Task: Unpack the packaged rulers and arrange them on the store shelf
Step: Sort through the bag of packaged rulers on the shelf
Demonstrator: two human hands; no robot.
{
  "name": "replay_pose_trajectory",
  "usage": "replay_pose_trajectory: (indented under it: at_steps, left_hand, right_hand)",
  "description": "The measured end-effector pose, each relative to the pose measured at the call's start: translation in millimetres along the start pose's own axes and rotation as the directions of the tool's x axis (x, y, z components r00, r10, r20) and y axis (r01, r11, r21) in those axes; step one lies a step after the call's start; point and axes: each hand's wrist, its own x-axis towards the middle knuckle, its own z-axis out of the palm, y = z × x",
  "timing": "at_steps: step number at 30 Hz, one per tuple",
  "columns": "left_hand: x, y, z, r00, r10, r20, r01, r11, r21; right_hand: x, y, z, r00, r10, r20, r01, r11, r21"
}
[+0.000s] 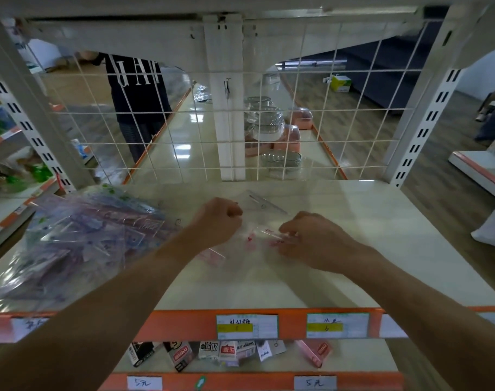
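Both hands are working over the middle of the white shelf (pixel 381 221). The left hand (pixel 218 218) is curling into a fist and gripping the left end of a clear packet (pixel 257 235) with red print. The right hand (pixel 305 238) is pinching the packet's right end with bent fingers. The packet is lying flat and blurred between them, at the shelf's centre.

Loose clear rulers (pixel 266 203) are lying just behind the hands, toward the back of the shelf. A big clear bag (pixel 80 238) of packaged rulers is slumping over the shelf's left side. A wire grid (pixel 353 122) is standing along the shelf's back edge, and a person (pixel 136 88) in a dark shirt is standing beyond it. Labels (pixel 246 326) are sitting on the shelf's orange front strip, with small boxes (pixel 212 354) below the shelf.
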Motion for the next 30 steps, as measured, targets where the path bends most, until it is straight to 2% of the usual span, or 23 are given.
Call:
replay_pose_trajectory:
  at_steps: [2,4,7,10,18,21,25,27,30]
  left_hand:
    - [6.1,-6.3,2.4,0.998,0.066,0.002,-0.064,0.971,0.23]
    - [13.1,-10.9,3.3,0.989,0.122,0.083,-0.144,0.919,0.368]
    - [18.7,-11.3,5.6,0.971,0.117,0.207,-0.199,0.877,0.438]
    - [23.0,-9.7,7.7,0.973,0.092,0.213,-0.184,0.865,0.467]
    - [24.0,-2.0,10.8,0.967,0.06,0.246,-0.179,0.851,0.494]
    - [21.4,-1.9,-8.8,0.963,0.044,0.267,-0.153,0.902,0.403]
    - [7.6,-13.1,-61.1,0.991,0.028,0.13,-0.064,0.957,0.282]
    - [-5.5,-23.8,-88.4,0.997,0.006,0.075,-0.026,0.966,0.259]
    - [-28.5,-46.4,-124.2,0.998,-0.065,-0.01,0.066,0.971,0.23]
  right_hand:
    - [0.8,-5.3,7.2,0.999,-0.025,-0.028,0.024,1.0,-0.01]
    - [2.8,-6.9,9.6,0.997,-0.021,-0.073,0.021,1.0,0.006]
    - [4.9,-7.5,9.4,0.997,-0.023,-0.08,0.025,0.999,0.027]
    - [6.1,-8.7,7.8,0.999,-0.024,-0.047,0.025,1.0,0.012]
    - [12.3,-13.8,3.2,1.0,-0.01,-0.026,0.01,1.0,-0.014]
    - [11.1,-14.0,1.5,1.0,-0.025,-0.019,0.024,0.999,-0.047]
    - [10.5,-27.2,-4.4,0.997,-0.053,-0.06,0.05,0.997,-0.053]
    - [14.1,-44.1,-3.0,0.991,-0.1,-0.093,0.1,0.995,-0.006]
    - [25.0,-78.9,6.5,0.986,-0.159,-0.056,0.164,0.982,0.091]
